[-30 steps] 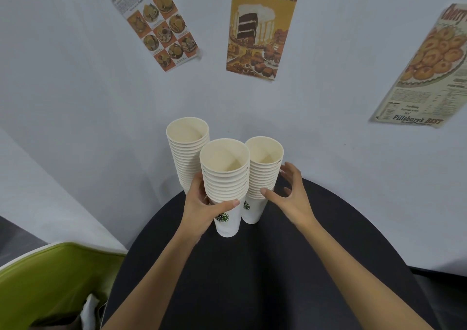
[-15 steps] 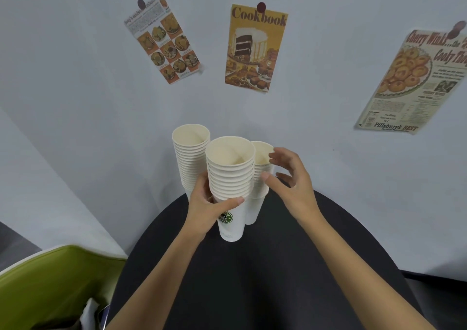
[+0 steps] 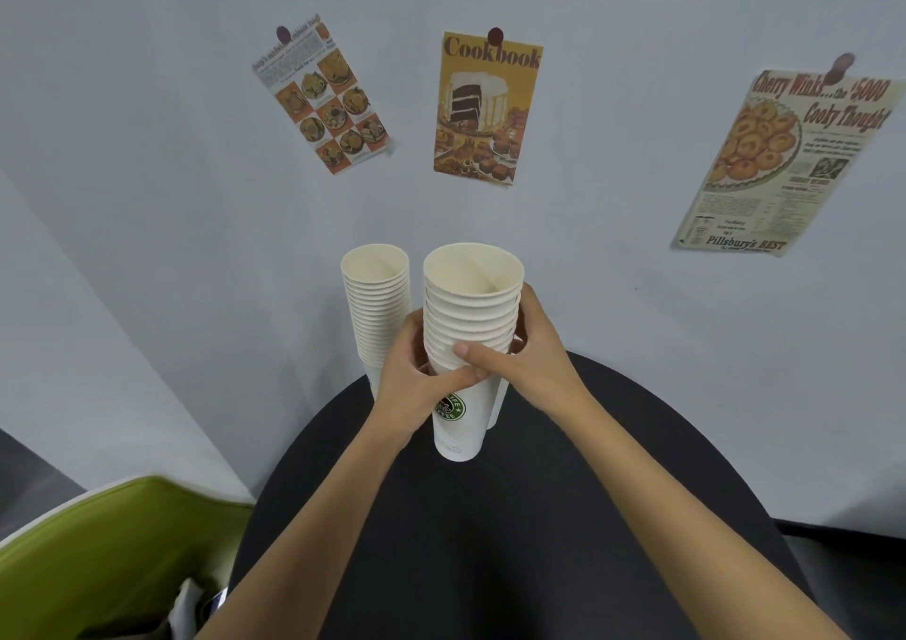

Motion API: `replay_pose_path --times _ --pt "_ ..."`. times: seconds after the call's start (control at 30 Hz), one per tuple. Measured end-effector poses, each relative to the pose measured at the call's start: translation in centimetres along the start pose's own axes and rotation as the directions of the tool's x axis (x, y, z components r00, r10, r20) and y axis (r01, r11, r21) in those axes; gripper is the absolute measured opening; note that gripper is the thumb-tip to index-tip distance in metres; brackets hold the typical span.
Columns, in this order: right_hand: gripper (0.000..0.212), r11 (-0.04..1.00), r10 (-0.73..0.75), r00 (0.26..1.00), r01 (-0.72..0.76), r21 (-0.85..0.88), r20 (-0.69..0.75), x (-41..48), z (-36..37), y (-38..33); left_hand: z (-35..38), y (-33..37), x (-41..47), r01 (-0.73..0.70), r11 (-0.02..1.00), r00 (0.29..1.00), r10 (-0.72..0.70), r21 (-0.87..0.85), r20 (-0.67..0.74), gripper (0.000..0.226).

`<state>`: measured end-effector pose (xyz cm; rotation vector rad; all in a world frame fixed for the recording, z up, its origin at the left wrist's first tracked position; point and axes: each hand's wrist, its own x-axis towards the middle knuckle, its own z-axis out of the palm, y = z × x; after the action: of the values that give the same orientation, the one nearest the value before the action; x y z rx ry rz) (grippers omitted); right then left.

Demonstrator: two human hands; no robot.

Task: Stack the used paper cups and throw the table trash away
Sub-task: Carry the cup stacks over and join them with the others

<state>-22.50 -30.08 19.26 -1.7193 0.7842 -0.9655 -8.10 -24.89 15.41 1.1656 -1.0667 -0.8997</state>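
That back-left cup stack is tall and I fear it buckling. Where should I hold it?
Probably low, around the lowest cups of the back-left stack, coming from its left: it stands upright, with the wall behind, and the front stack crowds its right.

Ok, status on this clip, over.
Left hand and right hand both grip front cup stack. Rear stack upright, back-left. Nothing in the way.

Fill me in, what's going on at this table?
A person grips the front stack of paper cups with both hands: the left hand is on its left side, and the right hand wraps its right side with the thumb across the front. A second stack stands behind it to the left, on the black table.
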Motion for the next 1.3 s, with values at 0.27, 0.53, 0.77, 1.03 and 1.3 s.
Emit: replay_pose_path --times 0.27,0.53,0.77,1.03,1.3 --pt "0.079 0.996 -0.085 0.994 0.086 0.012 -0.071 1.8 -1.2 -3.6 0.7 3.6 1.3 -0.08 0.996 0.996 0.081 -0.048 0.034 0.083" --pt "0.072 0.963 -0.262 0.955 0.269 0.028 -0.136 4.9 -3.3 -9.7 1.5 9.7 4.9 -0.235 0.968 0.972 0.235 -0.084 -0.005 0.083" --pt "0.079 0.945 -0.324 0.935 0.327 -0.005 -0.146 7.5 -5.2 -11.1 2.7 11.9 7.8 -0.283 0.954 0.959 0.284 -0.101 0.001 0.078" --pt "0.076 0.956 -0.286 0.947 0.291 0.018 -0.15 9.1 -6.1 -8.6 3.3 10.2 9.9 -0.234 0.967 0.971 0.238 -0.105 0.032 0.074" --pt "0.077 0.961 -0.267 0.953 0.274 0.035 -0.14 10.2 -6.0 -6.5 3.1 8.3 11.1 -0.205 0.975 0.977 0.209 -0.084 0.038 0.065"
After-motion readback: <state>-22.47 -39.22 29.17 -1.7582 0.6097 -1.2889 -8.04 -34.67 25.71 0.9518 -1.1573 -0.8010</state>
